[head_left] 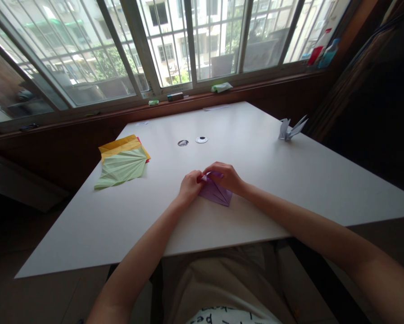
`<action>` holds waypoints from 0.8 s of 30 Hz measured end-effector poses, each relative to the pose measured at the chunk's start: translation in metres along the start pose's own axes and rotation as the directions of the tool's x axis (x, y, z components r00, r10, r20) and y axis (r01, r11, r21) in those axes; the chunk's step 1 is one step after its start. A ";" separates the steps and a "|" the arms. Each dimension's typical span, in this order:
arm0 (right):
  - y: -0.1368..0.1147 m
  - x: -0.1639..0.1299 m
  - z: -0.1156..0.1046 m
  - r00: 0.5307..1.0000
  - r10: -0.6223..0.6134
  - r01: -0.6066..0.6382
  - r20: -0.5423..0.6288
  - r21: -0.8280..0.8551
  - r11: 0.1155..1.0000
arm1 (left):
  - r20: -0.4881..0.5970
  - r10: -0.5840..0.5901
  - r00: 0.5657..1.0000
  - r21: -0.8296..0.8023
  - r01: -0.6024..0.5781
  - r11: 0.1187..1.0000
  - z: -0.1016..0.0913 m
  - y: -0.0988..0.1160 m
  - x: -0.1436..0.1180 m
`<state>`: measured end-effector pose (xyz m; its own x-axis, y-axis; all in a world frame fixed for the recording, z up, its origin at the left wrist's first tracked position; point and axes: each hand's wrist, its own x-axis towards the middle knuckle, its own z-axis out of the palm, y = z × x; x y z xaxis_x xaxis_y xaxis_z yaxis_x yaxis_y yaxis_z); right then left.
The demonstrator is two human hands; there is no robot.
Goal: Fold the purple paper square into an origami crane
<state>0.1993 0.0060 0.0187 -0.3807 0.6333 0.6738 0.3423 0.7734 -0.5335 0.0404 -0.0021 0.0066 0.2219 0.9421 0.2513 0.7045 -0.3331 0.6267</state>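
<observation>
Hands, left (189, 186) and right (224, 177), pinching purple paper (215, 192), its top corner hidden beneath fingers.

Creased matt purple paper (215, 192) on a smooth white matt table (256, 153); dark wooden sill (87, 118).

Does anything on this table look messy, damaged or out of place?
Nothing stands out. Both hands, left hand and right hand, press the purple paper flat; the creased sheets and the paper crane lie tidy.

Both hands, left hand (189, 186) and right hand (224, 176), pinch folded purple paper (215, 192) on the white worktop (256, 180); creased sheets (122, 163) lie to the left.
</observation>
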 end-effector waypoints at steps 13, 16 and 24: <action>-0.002 -0.001 -0.001 0.992 -0.121 0.120 -0.017 -0.076 0.990 | 0.007 0.024 1.000 0.027 -0.024 0.999 0.001 -0.002 0.001; -0.003 -0.002 -0.002 0.992 -0.112 0.107 -0.052 -0.087 0.990 | 0.007 0.030 1.000 0.022 -0.030 0.999 0.001 -0.002 0.001; -0.006 -0.002 -0.007 0.992 -0.118 0.116 -0.037 -0.050 0.992 | 0.016 0.041 0.999 0.009 -0.041 0.999 0.000 0.000 0.000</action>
<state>0.2036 -0.0005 0.0242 -0.3863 0.5363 0.7505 0.3385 0.8393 -0.4255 0.0404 -0.0018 0.0061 0.2617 0.9281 0.2647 0.7010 -0.3713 0.6089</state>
